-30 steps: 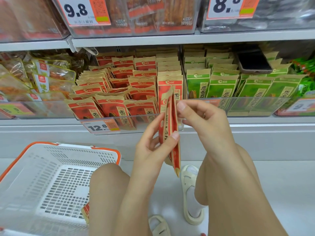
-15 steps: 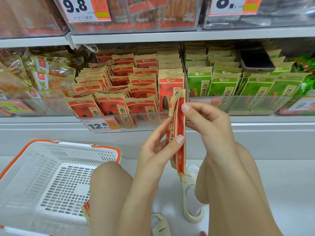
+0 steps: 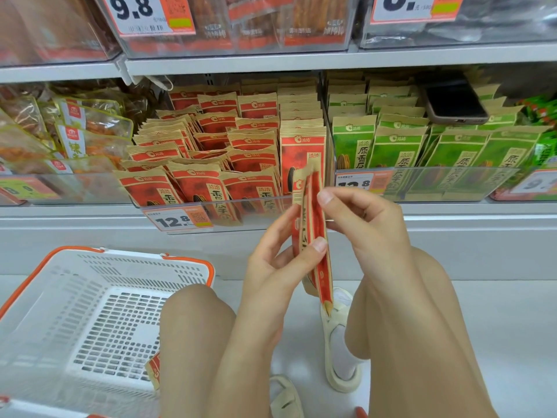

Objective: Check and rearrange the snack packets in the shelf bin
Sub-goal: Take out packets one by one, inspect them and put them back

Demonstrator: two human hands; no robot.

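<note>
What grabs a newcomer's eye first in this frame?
Centre frame, the left hand and right hand pinch a few red snack packets edge-on, in front of the shelf bin packed with matching red packets. A dark phone lies on the green packets to the right, and a white basket sits lower left.

Your hands, left hand (image 3: 271, 267) and right hand (image 3: 361, 224), pinch a couple of packets (image 3: 313, 236) edge-on, right in front of the shelf bin (image 3: 259, 212). That bin sits between a bagged-snack bin (image 3: 75, 188) to its left and another packet bin (image 3: 452, 182) to its right, phone (image 3: 452, 101) lying on top there. Basket (image 3: 90, 312) is on the floor by your left knee.
</note>
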